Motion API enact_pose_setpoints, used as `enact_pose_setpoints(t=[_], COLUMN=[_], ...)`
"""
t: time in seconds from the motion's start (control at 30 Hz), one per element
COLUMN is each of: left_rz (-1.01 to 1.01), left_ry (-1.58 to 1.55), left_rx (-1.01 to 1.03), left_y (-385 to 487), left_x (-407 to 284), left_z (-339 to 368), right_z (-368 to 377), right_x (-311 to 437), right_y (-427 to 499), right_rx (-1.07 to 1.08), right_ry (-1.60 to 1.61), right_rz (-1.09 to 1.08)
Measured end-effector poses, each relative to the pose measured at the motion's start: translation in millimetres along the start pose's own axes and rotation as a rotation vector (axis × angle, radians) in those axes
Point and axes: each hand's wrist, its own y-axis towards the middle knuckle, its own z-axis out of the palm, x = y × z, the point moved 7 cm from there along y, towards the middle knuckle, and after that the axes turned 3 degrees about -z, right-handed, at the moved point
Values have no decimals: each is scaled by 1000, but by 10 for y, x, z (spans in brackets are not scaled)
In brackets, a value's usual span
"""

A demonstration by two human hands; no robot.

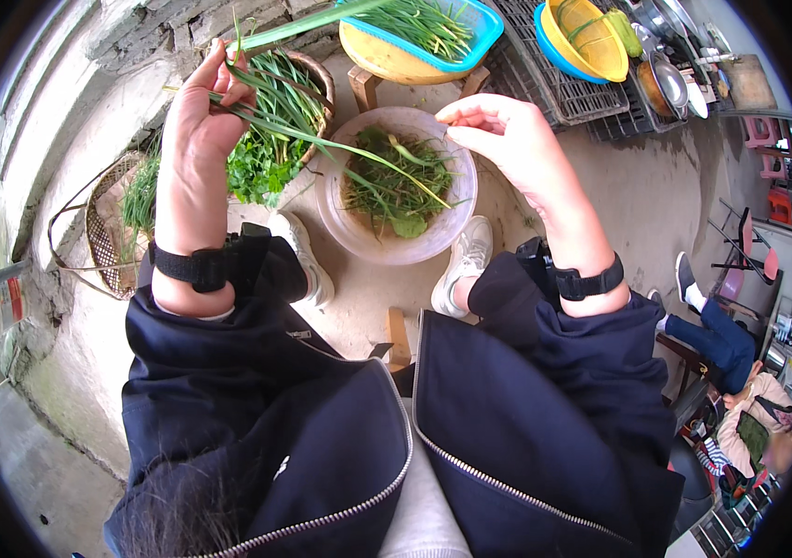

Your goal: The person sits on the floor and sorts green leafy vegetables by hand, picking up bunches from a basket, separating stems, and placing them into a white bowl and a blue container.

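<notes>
My left hand [220,94] is raised at the upper left, gripping a green onion-like plant [312,24] by its stem. One broad blade points up and right; thinner ones trail down over a pale plastic basin [328,209]. Inside that basin lie grassy green scraps [403,181] and a rounded leaf. Over the basin's right rim is my right hand [504,129], thumb and index finger pinched together. I cannot make out anything held there. Behind my left hand stands a woven basket [330,87] with long green stalks [291,84] and leafy herbs [263,171].
A blue plastic basket [492,31] of greens sits on a yellow basin [375,59] atop a wooden stool [363,87]. Black crates [577,104] carry a yellow colander [612,56] and metal pots. A handled woven basket [100,237] stands left. A person [724,342] sits at right.
</notes>
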Motion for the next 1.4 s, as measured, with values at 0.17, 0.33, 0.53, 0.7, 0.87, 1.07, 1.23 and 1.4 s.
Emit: enact_pose_setpoints(t=[0.17, 0.33, 0.53, 0.7, 0.87, 1.07, 1.23, 1.4], left_rz=[9, 50, 93, 94, 83, -401, -447, -452], left_ry=[135, 144, 157, 185, 93, -727, -863, -887], left_rx=[44, 47, 56, 94, -43, -342, -434, -426], left_y=[-64, -82, -32, -19, 74, 378, 366, 408], left_x=[0, -13, -10, -12, 54, 617, 712, 728], left_z=[-27, 0, -4, -4, -98, -300, -282, -284], right_z=[284, 757, 749, 688, 619, 494, 362, 281], right_x=[-124, -270, -164, -145, -193, -290, -382, -195], right_y=[14, -117, -220, -234, -203, -103, -2, 11], right_rx=[190, 504, 549, 516, 431, 254, 198, 17], right_ry=[162, 495, 528, 509, 466, 374, 175, -22], right_rz=[102, 418, 476, 471, 431, 328, 219, 54])
